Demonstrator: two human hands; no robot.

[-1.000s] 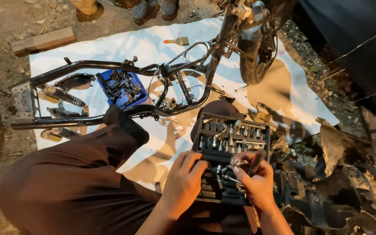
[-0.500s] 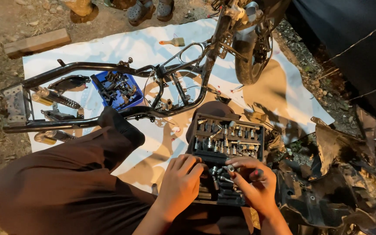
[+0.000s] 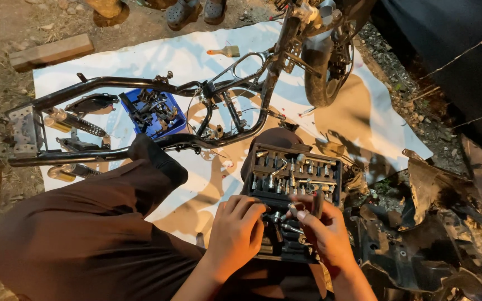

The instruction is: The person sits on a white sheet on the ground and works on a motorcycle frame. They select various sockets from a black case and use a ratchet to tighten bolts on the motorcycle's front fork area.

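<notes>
An open black socket set case lies in front of me on a white sheet, with rows of shiny sockets in it. My left hand rests curled on the case's near left part, fingers down among the sockets. My right hand is over the near right part and pinches a small shiny socket piece between thumb and fingers, beside a dark handle. My bent leg in brown trousers fills the lower left.
A bare black motorcycle frame with its front wheel lies across the sheet. A blue tray of parts, shock absorbers, a brush, a wooden block and black body panels surround it. Another person's feet stand at the top.
The view has shifted slightly. My right hand has moved a little up the case and now lifts a small socket piece; my left hand stays on the case.
</notes>
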